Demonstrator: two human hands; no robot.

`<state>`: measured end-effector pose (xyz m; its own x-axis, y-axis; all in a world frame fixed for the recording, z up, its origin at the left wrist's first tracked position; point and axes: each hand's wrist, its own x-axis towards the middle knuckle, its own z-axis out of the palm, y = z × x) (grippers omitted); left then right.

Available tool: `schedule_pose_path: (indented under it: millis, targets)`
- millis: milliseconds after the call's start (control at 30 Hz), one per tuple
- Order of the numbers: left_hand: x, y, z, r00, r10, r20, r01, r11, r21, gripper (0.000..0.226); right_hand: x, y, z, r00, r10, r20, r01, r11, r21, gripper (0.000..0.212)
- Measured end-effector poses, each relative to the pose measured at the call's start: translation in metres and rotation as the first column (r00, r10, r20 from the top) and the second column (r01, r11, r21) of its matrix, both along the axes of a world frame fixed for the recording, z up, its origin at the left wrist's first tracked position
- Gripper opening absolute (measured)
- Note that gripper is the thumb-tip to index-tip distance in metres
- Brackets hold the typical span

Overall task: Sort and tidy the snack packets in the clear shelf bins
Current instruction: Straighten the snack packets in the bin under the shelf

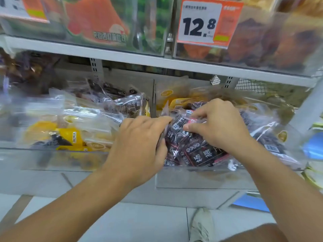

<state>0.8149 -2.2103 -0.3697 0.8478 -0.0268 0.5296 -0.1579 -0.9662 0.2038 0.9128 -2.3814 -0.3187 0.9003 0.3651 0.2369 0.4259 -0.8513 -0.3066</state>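
Note:
Two clear shelf bins stand side by side at waist height. The right bin holds a heap of dark purple snack packets with white lettering, and several yellow packets lie at its back. Both hands are inside this bin. My left hand presses against the left side of the purple heap, fingers curled around the packets' edges. My right hand pinches the top of a purple packet between thumb and fingers. The left bin holds yellow packets mixed with a few dark ones.
A grey shelf board runs above the bins, carrying more clear bins with orange and brown goods and a price tag reading 12.8. A metal upright stands at the right. Below are floor tiles and a light shoe.

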Motion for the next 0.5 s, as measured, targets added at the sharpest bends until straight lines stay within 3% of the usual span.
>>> schedule_pose_path:
  millis: [200,300,333,400,467,500]
  targets:
    - [0.007,-0.019,0.022,0.976,0.193,-0.099,-0.204,0.973,-0.113,0.037,0.009,-0.022,0.005,0.995,-0.053,0.089,0.014,0.921,0.389,0.005]
    - [0.013,-0.017,0.026,0.988,0.155,0.024,-0.136,0.922,-0.363,0.024,0.004,-0.03,0.007,0.99,-0.058,0.132,-0.026,0.827,0.562,0.008]
    - [0.015,-0.015,0.032,0.988,0.123,0.096,-0.058,0.859,-0.508,0.02,0.002,-0.033,0.01,0.988,-0.065,0.137,-0.038,0.77,0.637,0.011]
    - [0.018,-0.007,0.046,0.964,0.11,0.24,0.115,0.642,-0.758,0.014,-0.001,-0.039,0.016,0.988,-0.073,0.133,-0.061,0.61,0.79,0.016]
    - [0.02,0.006,0.059,0.953,0.12,0.279,0.208,0.412,-0.887,0.014,-0.006,-0.039,0.019,0.99,-0.07,0.124,-0.077,0.468,0.88,0.014]
    - [0.019,0.015,0.061,0.952,0.117,0.281,0.221,0.367,-0.904,0.015,-0.008,-0.036,0.019,0.99,-0.069,0.127,-0.085,0.438,0.895,0.011]
